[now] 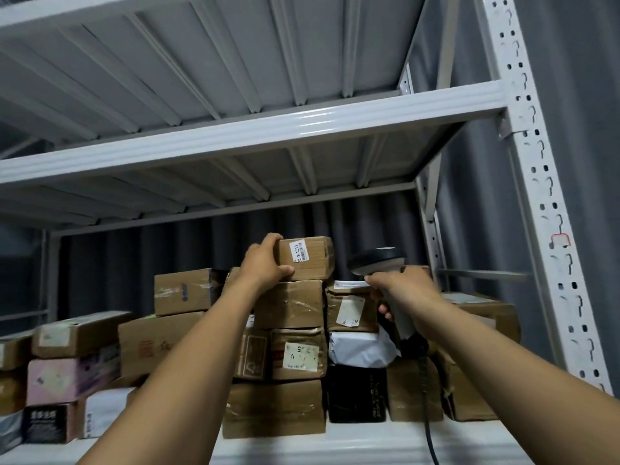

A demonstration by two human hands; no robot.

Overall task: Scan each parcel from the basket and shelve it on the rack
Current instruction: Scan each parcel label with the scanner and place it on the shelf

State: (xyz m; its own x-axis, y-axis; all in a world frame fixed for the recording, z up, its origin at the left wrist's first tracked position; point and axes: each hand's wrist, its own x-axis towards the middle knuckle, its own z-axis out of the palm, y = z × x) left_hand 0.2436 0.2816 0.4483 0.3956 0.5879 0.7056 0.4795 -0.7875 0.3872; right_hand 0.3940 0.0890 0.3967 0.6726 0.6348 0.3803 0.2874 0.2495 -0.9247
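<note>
Small cardboard parcel point(307, 257): lay atop the stacked boxes point(288, 347) on the rack point(255, 129), long axis left-right, barcode label point(299, 250) facing the camera. Left hand point(265, 261) gripped its left end. Right hand point(402, 285) held barcode scanner point(377, 260), head pointing left toward parcel.

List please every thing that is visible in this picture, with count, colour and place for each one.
small parcel: one, brown cardboard with a white barcode label, top of the middle stack, under the left hand
other cardboard parcels: many, brown, stacked on the shelf; exact count unclear
pink box: one, pink, lower left
black parcel: one, black, bottom row right of centre
white bag parcel: one, white, above the black parcel
scanner: one, grey and black, cabled, in the right hand
rack: one, white metal, shelves above look bare from below
curtain: dark grey, behind
left hand: grip on the small parcel
right hand: grip on the scanner handle
</note>
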